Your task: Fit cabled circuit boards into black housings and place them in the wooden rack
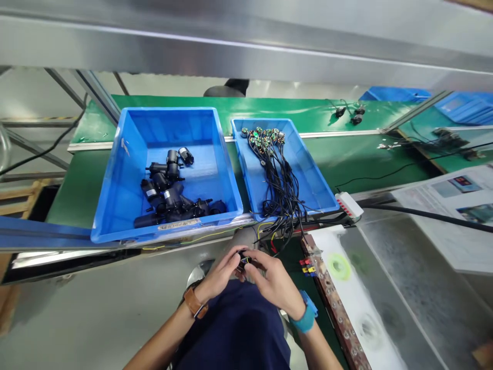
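Observation:
Above my lap, both hands hold one small black part, perhaps a round housing (243, 260), with a thin yellow-green streak on it. My left hand (224, 272) curls around its left side. From the right, the thumb and fingers of my right hand (271, 277) press on it. Most of the part is hidden by my fingers. Beyond my hands, a shallow blue tray (318, 192) carries circuit boards (265, 137) with black cables (283, 190) trailing over its front edge. A deeper blue bin (133, 159) to the left contains several black cylindrical housings (173, 198).
A white power strip (349, 205) lies right of the tray. Red, blue and yellow terminals (307, 267) sit by a brown studded strip (339, 308) at my right. A metal shelf (246, 51) crosses overhead. Small black parts (356, 118) lie on the green bench (308, 110) behind.

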`<state>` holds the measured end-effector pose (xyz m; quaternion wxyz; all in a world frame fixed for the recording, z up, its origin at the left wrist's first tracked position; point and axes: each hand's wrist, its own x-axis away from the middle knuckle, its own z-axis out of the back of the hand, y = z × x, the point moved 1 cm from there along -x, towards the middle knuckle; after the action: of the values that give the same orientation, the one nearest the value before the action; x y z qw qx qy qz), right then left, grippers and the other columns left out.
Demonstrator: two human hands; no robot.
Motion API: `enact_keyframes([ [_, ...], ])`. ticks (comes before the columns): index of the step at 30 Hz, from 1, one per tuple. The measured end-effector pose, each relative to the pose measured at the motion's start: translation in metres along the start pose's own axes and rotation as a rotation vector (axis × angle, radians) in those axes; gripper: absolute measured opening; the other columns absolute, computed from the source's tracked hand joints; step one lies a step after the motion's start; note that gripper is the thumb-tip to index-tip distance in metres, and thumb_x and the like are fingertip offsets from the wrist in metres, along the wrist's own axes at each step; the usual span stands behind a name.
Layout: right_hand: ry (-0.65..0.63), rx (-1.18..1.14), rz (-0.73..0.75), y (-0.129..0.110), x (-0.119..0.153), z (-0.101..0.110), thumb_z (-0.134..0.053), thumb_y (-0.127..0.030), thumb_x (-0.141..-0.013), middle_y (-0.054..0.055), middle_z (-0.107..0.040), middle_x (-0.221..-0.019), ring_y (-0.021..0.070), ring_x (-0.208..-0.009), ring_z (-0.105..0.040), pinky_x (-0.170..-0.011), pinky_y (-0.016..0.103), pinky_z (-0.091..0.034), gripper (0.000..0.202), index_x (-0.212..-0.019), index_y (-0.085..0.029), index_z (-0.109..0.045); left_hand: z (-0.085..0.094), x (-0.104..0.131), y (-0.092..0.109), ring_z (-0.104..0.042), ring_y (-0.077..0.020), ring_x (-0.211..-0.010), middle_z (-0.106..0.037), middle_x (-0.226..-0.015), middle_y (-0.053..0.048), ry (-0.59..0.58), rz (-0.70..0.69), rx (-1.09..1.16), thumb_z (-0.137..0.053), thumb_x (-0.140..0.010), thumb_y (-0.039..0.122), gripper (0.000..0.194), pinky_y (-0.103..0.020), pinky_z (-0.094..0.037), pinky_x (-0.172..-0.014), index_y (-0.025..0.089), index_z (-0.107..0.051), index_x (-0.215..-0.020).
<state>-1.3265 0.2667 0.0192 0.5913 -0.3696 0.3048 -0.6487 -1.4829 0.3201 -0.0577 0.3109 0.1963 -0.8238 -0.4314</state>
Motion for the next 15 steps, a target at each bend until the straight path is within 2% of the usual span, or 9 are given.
enact_keyframes([
  [2, -0.028, -0.061, -0.015, 0.0009, 0.0022, 0.0047, -0.055, -0.031, -0.098, 0.01, -0.076, -0.114, 0.0248, -0.11, -0.071, -0.097, 0.036, -0.055, 0.027, -0.115, -0.019, -0.072, -0.0009, 0.0031, -0.0027, -0.061, -0.0167, -0.085, -0.062, -0.126, -0.01, -0.025, 0.005, 0.029, -0.052, -0.093, 0.067, 0.061, -0.033, -0.054, -0.075, 0.023, -0.055, -0.135],
  [5, -0.035, -0.1, -0.009, 0.0032, 0.0028, 0.006, -0.056, -0.033, -0.098, 0.01, -0.076, -0.116, 0.025, -0.113, -0.07, -0.096, 0.035, -0.054, 0.026, -0.113, -0.02, -0.074, -0.0014, 0.0044, -0.0047, -0.061, -0.0168, -0.085, -0.06, -0.125, -0.01, -0.022, 0.003, 0.048, -0.052, -0.093, 0.068, 0.061, -0.032, -0.053, -0.073, 0.022, -0.055, -0.132],
  [9, -0.017, -0.121, -0.049, 0.0051, 0.0023, 0.0079, -0.059, -0.033, -0.097, 0.009, -0.077, -0.106, 0.0215, -0.089, -0.074, -0.078, 0.031, -0.057, 0.022, -0.107, -0.02, -0.072, -0.001, 0.0036, -0.0046, -0.062, -0.0166, -0.083, -0.06, -0.124, -0.01, -0.037, 0.02, 0.043, -0.049, -0.094, 0.067, 0.06, -0.032, -0.052, -0.071, 0.021, -0.054, -0.133],
  [12, -0.046, -0.114, 0.025, 0.0046, 0.0013, 0.0105, -0.058, -0.031, -0.098, 0.009, -0.075, -0.112, 0.0229, -0.105, -0.072, -0.09, 0.032, -0.055, 0.016, -0.098, -0.021, -0.071, -0.0002, 0.003, -0.0045, -0.062, -0.0165, -0.081, -0.058, -0.128, -0.011, -0.034, 0.035, 0.028, -0.048, -0.093, 0.07, 0.063, -0.032, -0.052, -0.069, 0.021, -0.054, -0.133],
  [15, -0.076, -0.074, 0.124, 0.0053, 0.0007, 0.0103, -0.055, -0.027, -0.1, 0.011, -0.07, -0.123, 0.0228, -0.119, -0.066, -0.1, 0.034, -0.051, 0.016, -0.096, -0.022, -0.069, 0.0005, 0.0026, -0.0053, -0.063, -0.0185, -0.081, -0.062, -0.117, -0.011, -0.022, 0.056, 0.009, -0.047, -0.091, 0.074, 0.07, -0.033, -0.051, -0.068, 0.02, -0.052, -0.135],
])
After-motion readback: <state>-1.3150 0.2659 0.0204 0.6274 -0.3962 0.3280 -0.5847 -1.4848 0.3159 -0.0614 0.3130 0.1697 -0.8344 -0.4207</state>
